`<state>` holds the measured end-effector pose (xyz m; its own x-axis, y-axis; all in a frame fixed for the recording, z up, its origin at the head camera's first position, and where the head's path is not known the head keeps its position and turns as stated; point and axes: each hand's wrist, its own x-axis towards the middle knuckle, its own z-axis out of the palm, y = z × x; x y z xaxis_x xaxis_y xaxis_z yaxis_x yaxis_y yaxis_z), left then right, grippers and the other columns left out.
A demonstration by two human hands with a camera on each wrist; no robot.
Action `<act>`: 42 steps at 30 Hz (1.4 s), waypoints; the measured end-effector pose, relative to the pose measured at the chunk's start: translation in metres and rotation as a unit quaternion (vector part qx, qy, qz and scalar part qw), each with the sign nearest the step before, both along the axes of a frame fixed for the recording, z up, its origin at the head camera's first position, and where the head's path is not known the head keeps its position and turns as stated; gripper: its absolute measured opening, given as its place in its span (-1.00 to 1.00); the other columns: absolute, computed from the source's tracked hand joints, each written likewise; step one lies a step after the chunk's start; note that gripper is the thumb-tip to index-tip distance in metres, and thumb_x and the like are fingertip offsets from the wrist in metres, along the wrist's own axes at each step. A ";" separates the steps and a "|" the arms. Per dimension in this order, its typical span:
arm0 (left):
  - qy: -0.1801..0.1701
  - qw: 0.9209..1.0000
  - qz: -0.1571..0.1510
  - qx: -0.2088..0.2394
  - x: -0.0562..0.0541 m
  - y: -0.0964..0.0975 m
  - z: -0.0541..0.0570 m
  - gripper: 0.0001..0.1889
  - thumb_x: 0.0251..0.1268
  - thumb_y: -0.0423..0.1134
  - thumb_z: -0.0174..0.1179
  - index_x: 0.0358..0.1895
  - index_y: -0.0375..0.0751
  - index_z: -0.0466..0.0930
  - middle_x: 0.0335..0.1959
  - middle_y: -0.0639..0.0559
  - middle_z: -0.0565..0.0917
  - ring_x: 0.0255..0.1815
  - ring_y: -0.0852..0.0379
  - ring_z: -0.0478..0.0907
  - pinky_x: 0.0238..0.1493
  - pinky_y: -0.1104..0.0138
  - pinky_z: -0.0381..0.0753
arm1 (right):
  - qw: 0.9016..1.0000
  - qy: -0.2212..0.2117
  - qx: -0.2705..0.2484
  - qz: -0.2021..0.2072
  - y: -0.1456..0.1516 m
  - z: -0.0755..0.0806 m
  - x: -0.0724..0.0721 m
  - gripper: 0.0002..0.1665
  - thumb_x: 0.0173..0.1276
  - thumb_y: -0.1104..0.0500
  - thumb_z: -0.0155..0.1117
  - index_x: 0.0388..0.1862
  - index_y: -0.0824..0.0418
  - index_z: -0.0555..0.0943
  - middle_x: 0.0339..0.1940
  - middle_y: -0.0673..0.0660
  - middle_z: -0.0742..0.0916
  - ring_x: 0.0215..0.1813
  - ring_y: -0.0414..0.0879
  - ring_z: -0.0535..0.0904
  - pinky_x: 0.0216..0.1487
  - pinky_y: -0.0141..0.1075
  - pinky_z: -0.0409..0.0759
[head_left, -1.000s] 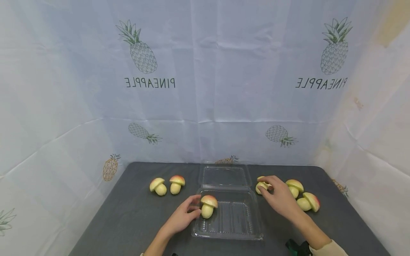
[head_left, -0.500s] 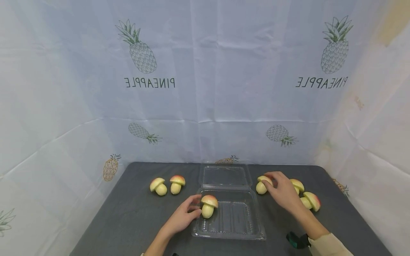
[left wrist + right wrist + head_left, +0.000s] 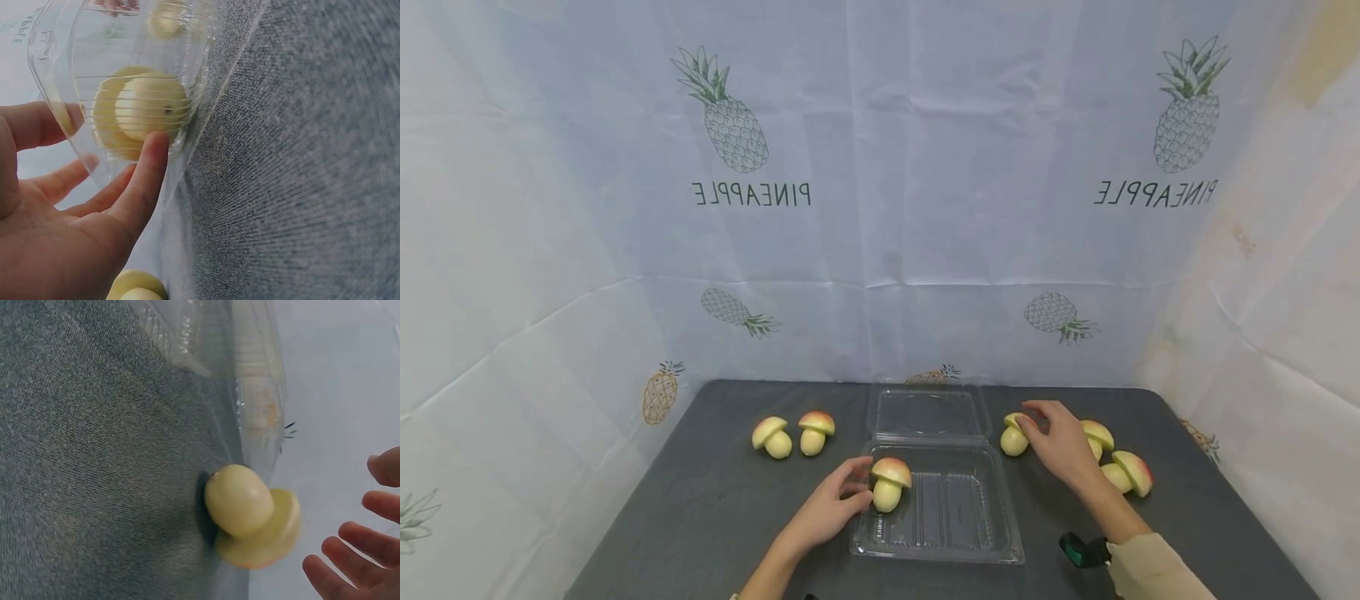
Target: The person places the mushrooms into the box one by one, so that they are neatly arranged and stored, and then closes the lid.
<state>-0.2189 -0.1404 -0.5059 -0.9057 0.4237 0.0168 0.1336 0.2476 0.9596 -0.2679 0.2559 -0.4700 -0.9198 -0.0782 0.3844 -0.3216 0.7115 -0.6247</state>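
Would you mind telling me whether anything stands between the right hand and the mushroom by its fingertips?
Nothing visible does: the right wrist view shows an open gap from the right hand to the mushroom, with only backdrop behind it.

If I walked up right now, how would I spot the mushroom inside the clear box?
On the dark tabletop, find the clear box with its lid folded open at the back. In the left part of its base, next to the person's left hand, is a pale yellow mushroom with a red-tinged cap. It alone is inside; the other mushrooms are outside.
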 end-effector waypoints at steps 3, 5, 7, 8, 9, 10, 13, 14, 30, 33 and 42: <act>-0.002 1.000 0.001 0.002 0.000 0.000 0.000 -0.44 0.55 -0.28 0.13 0.51 -0.30 0.25 0.32 -0.33 0.42 0.21 -0.23 0.55 -0.10 0.23 0.67 | 1.000 -0.010 -0.005 -0.001 0.000 -0.003 -0.004 -0.49 0.58 0.01 0.20 0.25 0.39 0.55 0.15 0.41 0.60 0.13 0.30 0.57 0.02 0.12 0.64; -0.003 1.000 0.002 0.001 0.000 0.000 0.000 -0.44 0.55 -0.28 0.13 0.51 -0.30 0.25 0.31 -0.33 0.42 0.21 -0.23 0.55 -0.10 0.22 0.68 | 1.000 -0.017 -0.004 -0.004 0.000 -0.006 -0.006 -0.48 0.58 0.01 0.20 0.26 0.39 0.55 0.14 0.41 0.60 0.11 0.28 0.58 0.01 0.10 0.64; -0.005 1.000 0.001 0.002 0.000 0.000 0.001 -0.44 0.55 -0.28 0.13 0.51 -0.31 0.24 0.31 -0.33 0.42 0.20 -0.23 0.55 -0.09 0.20 0.68 | 1.000 -0.024 -0.003 -0.009 0.000 -0.008 -0.007 -0.48 0.58 0.00 0.20 0.26 0.38 0.55 0.14 0.40 0.61 0.08 0.25 0.60 0.00 0.09 0.64; -0.006 1.000 0.001 0.002 0.001 0.000 0.001 -0.44 0.55 -0.28 0.13 0.51 -0.31 0.24 0.31 -0.33 0.42 0.20 -0.23 0.55 -0.09 0.19 0.68 | 1.000 -0.026 -0.001 -0.011 0.000 -0.010 -0.008 -0.48 0.58 0.00 0.20 0.26 0.39 0.55 0.13 0.40 0.61 0.07 0.24 0.60 -0.01 0.10 0.64; -0.006 1.000 0.001 0.002 0.001 0.000 0.001 -0.44 0.55 -0.29 0.12 0.51 -0.32 0.24 0.31 -0.33 0.42 0.20 -0.22 0.55 -0.09 0.19 0.68 | 1.000 -0.028 0.000 -0.012 0.000 -0.012 -0.009 -0.48 0.58 -0.01 0.19 0.26 0.39 0.55 0.12 0.40 0.61 0.06 0.24 0.60 -0.02 0.10 0.64; -0.008 1.000 0.001 0.002 0.002 0.000 0.001 -0.44 0.55 -0.29 0.12 0.51 -0.33 0.24 0.31 -0.33 0.42 0.20 -0.22 0.55 -0.09 0.18 0.68 | 0.999 -0.031 0.000 -0.013 0.001 -0.014 -0.010 -0.47 0.59 -0.01 0.19 0.26 0.39 0.55 0.12 0.39 0.61 0.05 0.23 0.60 -0.02 0.09 0.64; -0.010 1.000 0.001 0.005 0.004 -0.001 0.001 -0.43 0.55 -0.30 0.12 0.51 -0.35 0.23 0.31 -0.35 0.41 0.21 -0.24 0.54 -0.08 0.16 0.68 | 0.999 -0.035 0.004 -0.014 0.002 -0.020 -0.012 -0.47 0.59 0.01 0.19 0.26 0.41 0.55 0.10 0.38 0.62 0.06 0.24 0.59 -0.01 0.12 0.61; -0.010 1.000 0.001 0.005 0.005 -0.001 0.001 -0.43 0.54 -0.30 0.12 0.51 -0.35 0.23 0.31 -0.35 0.41 0.21 -0.24 0.54 -0.08 0.16 0.68 | 0.999 -0.036 0.007 -0.015 0.002 -0.022 -0.013 -0.47 0.58 0.01 0.19 0.26 0.42 0.54 0.09 0.38 0.62 0.06 0.24 0.58 0.00 0.12 0.60; -0.014 1.000 -0.001 0.012 0.007 0.001 -0.002 -0.44 0.55 -0.32 0.11 0.51 -0.35 0.23 0.31 -0.35 0.40 0.21 -0.23 0.53 -0.07 0.21 0.69 | 0.996 -0.083 -0.001 -0.026 0.005 -0.035 -0.016 -0.43 0.57 0.04 0.21 0.30 0.46 0.50 0.12 0.42 0.62 0.09 0.28 0.57 0.04 0.14 0.57; -0.011 1.000 -0.002 0.012 0.007 0.001 -0.002 -0.44 0.55 -0.31 0.11 0.51 -0.34 0.23 0.32 -0.35 0.40 0.21 -0.24 0.53 -0.08 0.22 0.69 | 0.996 -0.082 -0.007 -0.030 0.006 -0.037 -0.018 -0.44 0.57 0.04 0.21 0.30 0.45 0.51 0.11 0.41 0.63 0.08 0.26 0.57 0.03 0.13 0.58; -0.008 1.000 0.002 0.014 0.004 0.000 0.000 -0.44 0.54 -0.31 0.12 0.51 -0.35 0.23 0.32 -0.36 0.40 0.21 -0.23 0.53 -0.08 0.17 0.69 | 0.997 -0.069 -0.019 -0.020 0.003 -0.026 -0.017 -0.49 0.55 0.10 0.24 0.28 0.44 0.53 0.11 0.41 0.63 0.09 0.27 0.57 0.03 0.13 0.58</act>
